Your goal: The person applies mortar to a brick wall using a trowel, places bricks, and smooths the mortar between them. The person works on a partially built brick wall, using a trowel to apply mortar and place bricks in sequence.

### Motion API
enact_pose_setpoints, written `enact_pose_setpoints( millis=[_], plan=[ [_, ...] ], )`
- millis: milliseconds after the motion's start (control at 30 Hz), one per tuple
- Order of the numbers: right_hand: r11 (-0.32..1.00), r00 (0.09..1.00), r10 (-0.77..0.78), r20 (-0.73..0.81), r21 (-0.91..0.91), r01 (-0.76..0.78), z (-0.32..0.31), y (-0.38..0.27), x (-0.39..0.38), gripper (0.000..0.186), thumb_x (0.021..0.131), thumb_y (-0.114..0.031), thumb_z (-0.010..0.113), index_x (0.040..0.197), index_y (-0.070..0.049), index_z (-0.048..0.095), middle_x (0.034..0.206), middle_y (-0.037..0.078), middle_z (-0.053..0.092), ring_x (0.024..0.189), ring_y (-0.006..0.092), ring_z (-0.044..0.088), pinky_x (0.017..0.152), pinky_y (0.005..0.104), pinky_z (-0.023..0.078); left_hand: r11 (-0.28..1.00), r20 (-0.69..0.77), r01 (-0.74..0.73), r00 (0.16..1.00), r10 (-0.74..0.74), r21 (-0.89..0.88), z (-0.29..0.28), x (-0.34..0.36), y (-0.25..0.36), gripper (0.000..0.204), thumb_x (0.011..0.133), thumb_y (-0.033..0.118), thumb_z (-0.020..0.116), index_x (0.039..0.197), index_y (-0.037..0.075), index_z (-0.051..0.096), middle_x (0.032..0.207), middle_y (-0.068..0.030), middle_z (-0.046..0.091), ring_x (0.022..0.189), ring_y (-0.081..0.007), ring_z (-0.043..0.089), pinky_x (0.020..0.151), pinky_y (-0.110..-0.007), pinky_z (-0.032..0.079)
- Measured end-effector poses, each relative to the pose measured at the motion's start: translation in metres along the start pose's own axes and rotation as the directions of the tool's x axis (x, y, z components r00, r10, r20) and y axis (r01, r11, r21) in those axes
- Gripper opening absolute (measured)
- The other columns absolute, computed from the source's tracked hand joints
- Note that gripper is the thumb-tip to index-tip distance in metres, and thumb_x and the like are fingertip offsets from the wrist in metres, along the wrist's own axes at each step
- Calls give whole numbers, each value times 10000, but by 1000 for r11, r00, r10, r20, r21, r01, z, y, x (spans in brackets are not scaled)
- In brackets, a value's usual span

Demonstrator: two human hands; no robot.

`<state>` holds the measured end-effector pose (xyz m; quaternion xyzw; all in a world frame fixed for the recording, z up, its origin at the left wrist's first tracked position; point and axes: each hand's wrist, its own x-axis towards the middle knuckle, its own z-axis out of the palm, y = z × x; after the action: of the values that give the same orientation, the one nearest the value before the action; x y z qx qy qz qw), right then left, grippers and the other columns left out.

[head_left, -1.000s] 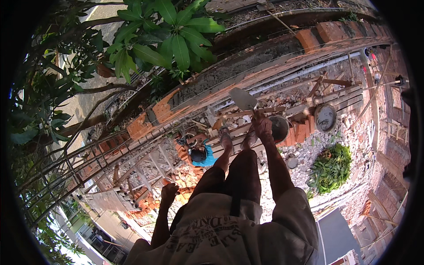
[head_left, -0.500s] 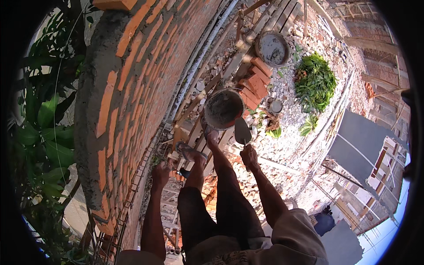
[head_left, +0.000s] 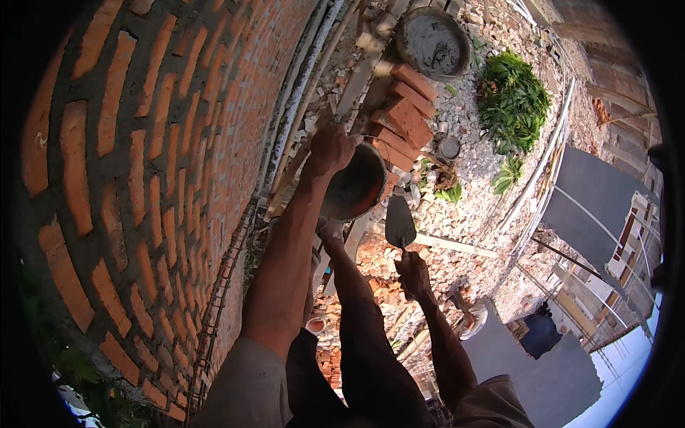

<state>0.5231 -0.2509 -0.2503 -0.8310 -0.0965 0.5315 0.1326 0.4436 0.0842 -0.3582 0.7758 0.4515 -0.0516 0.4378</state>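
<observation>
My left hand (head_left: 332, 150) is closed at the far rim of a dark round mortar bucket (head_left: 354, 187), with a thin wire handle running out beside the fingers. The bucket looks tilted, its inside dark with a reddish patch; how much mortar it holds cannot be made out. In my right hand (head_left: 412, 274) is a trowel (head_left: 400, 222), gripped by its handle with the grey blade pointing away from me. Just beyond the bucket lies a stack of red bricks (head_left: 408, 121).
A brick wall (head_left: 153, 164) with grey mortar joints rises along my left. A second mortar pan (head_left: 433, 43) stands beyond the bricks. Wooden planks (head_left: 435, 244) lie under and around me, high over rubble. Cut green leaves (head_left: 515, 103) are heaped at right.
My left hand has reached forward from beside the wall and taken hold of the bucket, which now tilts. The trowel has shifted slightly nearer to me. My view has turned along the wall.
</observation>
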Motion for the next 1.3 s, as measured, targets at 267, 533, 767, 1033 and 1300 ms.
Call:
enact_pose_setpoints(
  millis=[267, 533, 767, 1033, 1300],
  plan=[
    [976, 989, 133, 63, 164, -142, 54, 42, -31, 264, 870, -254, 609, 884, -35, 462, 592, 40, 510, 465, 121, 517, 410, 289, 430, 924, -82, -346, 929, 362, 164, 83, 29, -32, 364, 864, 331, 606, 842, -32, 623, 815, -226, 619, 816, -385, 617, 737, -461, 487],
    [936, 975, 223, 9, 279, -217, 52, 68, -54, 218, 854, -202, 606, 901, -16, 501, 602, 57, 543, 462, 127, 531, 413, 295, 444, 954, 24, -299, 954, 299, 11, 36, -35, -19, 325, 883, 281, 550, 933, -29, 636, 783, -236, 637, 730, -394, 631, 664, -474, 489],
    [978, 951, -209, -227, -28, 208, 12, 32, 7, 217, 896, -171, 565, 1016, -11, 482, 667, 158, 526, 545, 290, 527, 503, 396, 406, 995, -482, -95, 870, 104, 42, -1, 28, 3, 278, 932, 230, 512, 1014, -13, 619, 789, -211, 639, 718, -362, 632, 616, -489, 481],
    [644, 639, -751, -165, -398, 654, -19, -66, 160, 168, 854, -136, 544, 960, -12, 506, 769, 227, 564, 726, 433, 561, 612, 486, 428, 939, -518, -208, 854, 37, -275, -13, 125, -48, 306, 977, 319, 473, 994, 25, 560, 895, -183, 584, 813, -348, 571, 668, -520, 449],
    [524, 535, -825, -182, -600, 604, 7, -185, 268, 132, 757, -100, 557, 853, -10, 572, 760, 230, 596, 735, 425, 598, 655, 480, 476, 875, -447, -442, 835, 321, -197, -11, 150, -92, 404, 1000, 257, 422, 1277, -33, 469, 837, -199, 601, 825, -315, 613, 826, -442, 571]
  ],
)
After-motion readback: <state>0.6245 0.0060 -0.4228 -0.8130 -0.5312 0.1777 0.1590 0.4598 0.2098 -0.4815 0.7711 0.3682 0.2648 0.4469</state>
